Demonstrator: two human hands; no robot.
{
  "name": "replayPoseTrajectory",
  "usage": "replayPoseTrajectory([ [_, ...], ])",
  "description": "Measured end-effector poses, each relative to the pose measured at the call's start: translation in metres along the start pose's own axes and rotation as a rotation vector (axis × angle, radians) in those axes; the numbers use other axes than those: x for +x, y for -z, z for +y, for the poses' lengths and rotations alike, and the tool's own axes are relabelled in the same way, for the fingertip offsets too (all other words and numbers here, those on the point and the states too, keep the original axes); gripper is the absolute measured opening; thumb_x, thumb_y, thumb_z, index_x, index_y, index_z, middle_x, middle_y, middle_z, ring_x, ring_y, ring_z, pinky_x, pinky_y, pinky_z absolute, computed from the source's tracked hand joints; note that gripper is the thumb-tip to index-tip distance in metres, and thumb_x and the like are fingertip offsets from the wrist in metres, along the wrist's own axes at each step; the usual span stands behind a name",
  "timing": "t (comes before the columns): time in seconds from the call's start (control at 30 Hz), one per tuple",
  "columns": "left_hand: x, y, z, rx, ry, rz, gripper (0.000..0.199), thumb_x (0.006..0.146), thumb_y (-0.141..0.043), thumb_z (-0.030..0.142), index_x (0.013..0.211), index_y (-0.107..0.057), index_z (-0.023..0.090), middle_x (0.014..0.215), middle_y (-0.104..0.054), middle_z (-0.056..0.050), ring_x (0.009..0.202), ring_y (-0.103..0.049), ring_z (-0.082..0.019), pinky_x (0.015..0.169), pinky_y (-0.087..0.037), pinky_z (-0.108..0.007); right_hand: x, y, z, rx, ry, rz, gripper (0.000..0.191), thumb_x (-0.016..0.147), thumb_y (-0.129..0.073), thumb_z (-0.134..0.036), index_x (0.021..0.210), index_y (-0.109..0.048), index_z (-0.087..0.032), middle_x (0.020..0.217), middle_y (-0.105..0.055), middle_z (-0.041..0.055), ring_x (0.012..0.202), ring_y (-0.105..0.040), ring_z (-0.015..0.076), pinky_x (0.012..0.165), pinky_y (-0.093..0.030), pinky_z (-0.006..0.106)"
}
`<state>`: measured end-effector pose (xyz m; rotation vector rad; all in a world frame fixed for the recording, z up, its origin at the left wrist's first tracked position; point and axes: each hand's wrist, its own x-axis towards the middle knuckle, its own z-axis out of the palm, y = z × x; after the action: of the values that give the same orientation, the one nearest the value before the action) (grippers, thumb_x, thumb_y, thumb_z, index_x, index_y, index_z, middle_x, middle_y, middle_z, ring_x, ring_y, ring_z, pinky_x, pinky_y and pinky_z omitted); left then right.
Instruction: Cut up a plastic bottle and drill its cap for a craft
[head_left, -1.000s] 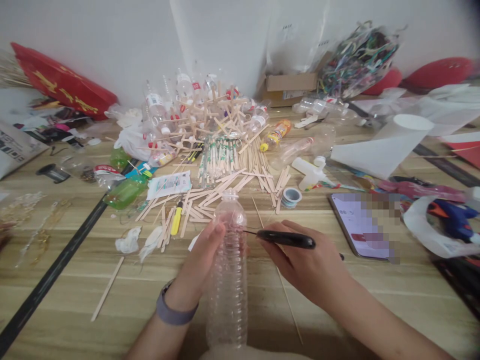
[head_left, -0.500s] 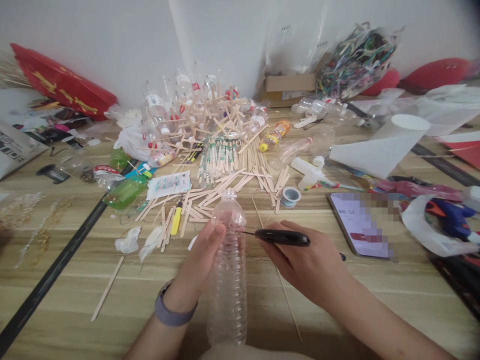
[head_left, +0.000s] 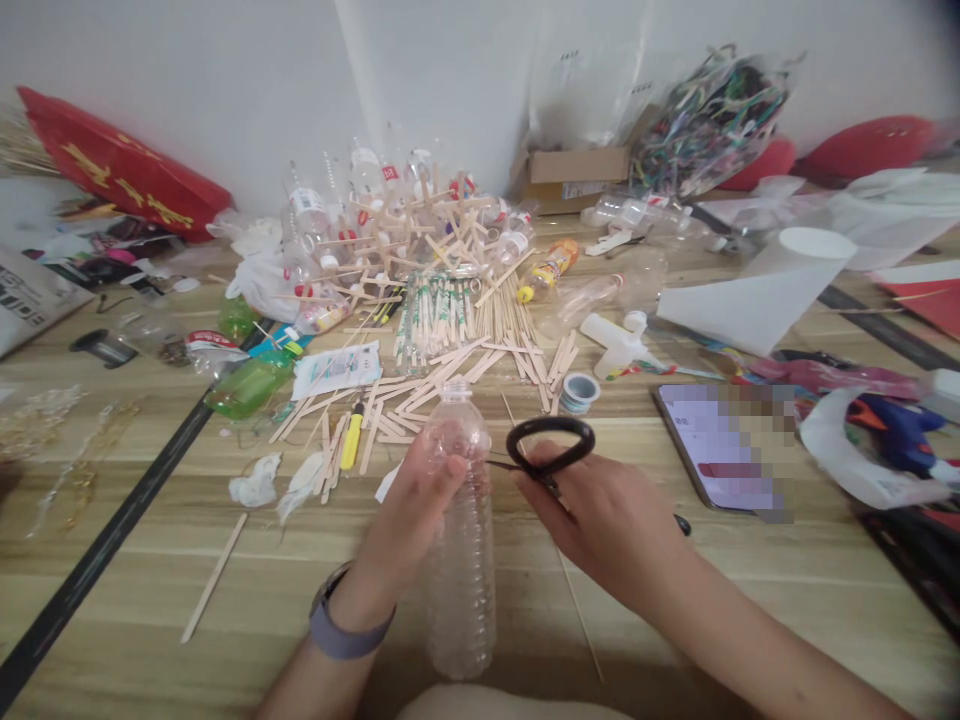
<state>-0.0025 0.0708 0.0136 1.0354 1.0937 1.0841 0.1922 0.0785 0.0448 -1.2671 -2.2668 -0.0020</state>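
A clear ribbed plastic bottle [head_left: 463, 580] without a cap stands in front of me, its neck pointing away. My left hand [head_left: 420, 510] is closed around its upper part, the thumb lying across the front. In my right hand [head_left: 607, 515] is a pair of scissors [head_left: 551, 450] with black handles. One handle loop rises above the fingers. The scissors' tip meets the bottle's right side just below the shoulder; whether it has pierced the plastic, I cannot tell. A thin wooden skewer [head_left: 579, 615] lies on the table under my right hand.
Wooden craft sticks [head_left: 405, 405] are scattered beyond the bottle. A yellow cutter [head_left: 352, 438] and a tape roll [head_left: 580, 392] lie nearby. To the right is a phone [head_left: 712, 450]; to the left, a green bottle [head_left: 251, 385]. Plastic bottles [head_left: 307, 215] pile up at the back.
The scissors have turned in my right hand, so the handle loop now stands up more openly. My left thumb has shifted right and slightly down the bottle. The bottle's base has moved slightly.
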Motion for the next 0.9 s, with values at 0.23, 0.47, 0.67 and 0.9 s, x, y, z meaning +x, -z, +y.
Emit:
replayPoseTrajectory([
  [0.23, -0.002, 0.000, 0.005, 0.173, -0.142, 0.077, 0.060, 0.084, -0.065, 0.048, 0.135, -0.048, 0.024, 0.130, -0.064, -0.009, 0.123, -0.057, -0.030, 0.106, -0.042, -0.044, 0.003, -0.001, 0.001, 0.262, -0.198, -0.220, 0.026, 0.092, -0.048, -0.024, 0.068, -0.058, -0.020, 0.059, -0.065, -0.0006, 0.048, -0.060, 0.0141, 0.047, -0.035, 0.024],
  [0.47, 0.001, 0.005, 0.009, 0.126, -0.072, 0.047, 0.051, 0.088, -0.058, 0.052, 0.125, -0.059, 0.017, 0.127, -0.066, -0.014, 0.124, -0.056, -0.032, 0.106, -0.042, -0.046, 0.001, -0.005, -0.002, -0.057, 0.192, 0.049, 0.024, 0.093, -0.044, -0.012, 0.082, -0.065, -0.016, 0.064, -0.065, 0.0044, 0.059, -0.061, 0.0183, 0.053, -0.037, 0.028],
  [0.67, 0.000, 0.004, 0.009, 0.259, -0.103, 0.110, 0.056, 0.084, -0.064, 0.049, 0.131, -0.052, 0.021, 0.129, -0.065, -0.010, 0.128, -0.053, -0.031, 0.108, -0.040, -0.044, 0.005, -0.013, -0.002, 0.496, -0.248, -0.352, 0.038, 0.096, -0.043, -0.021, 0.061, -0.057, -0.019, 0.057, -0.064, -0.0005, 0.053, -0.062, 0.0126, 0.051, -0.041, 0.021],
  [0.9, 0.002, 0.004, 0.010, 0.180, -0.074, 0.040, 0.052, 0.088, -0.057, 0.051, 0.128, -0.056, 0.017, 0.131, -0.064, -0.013, 0.129, -0.052, -0.032, 0.110, -0.037, -0.048, -0.002, -0.005, 0.001, -0.254, 0.336, 0.046, 0.021, 0.086, -0.046, -0.003, 0.086, -0.063, -0.016, 0.063, -0.062, 0.0025, 0.062, -0.057, 0.0176, 0.054, -0.033, 0.030],
])
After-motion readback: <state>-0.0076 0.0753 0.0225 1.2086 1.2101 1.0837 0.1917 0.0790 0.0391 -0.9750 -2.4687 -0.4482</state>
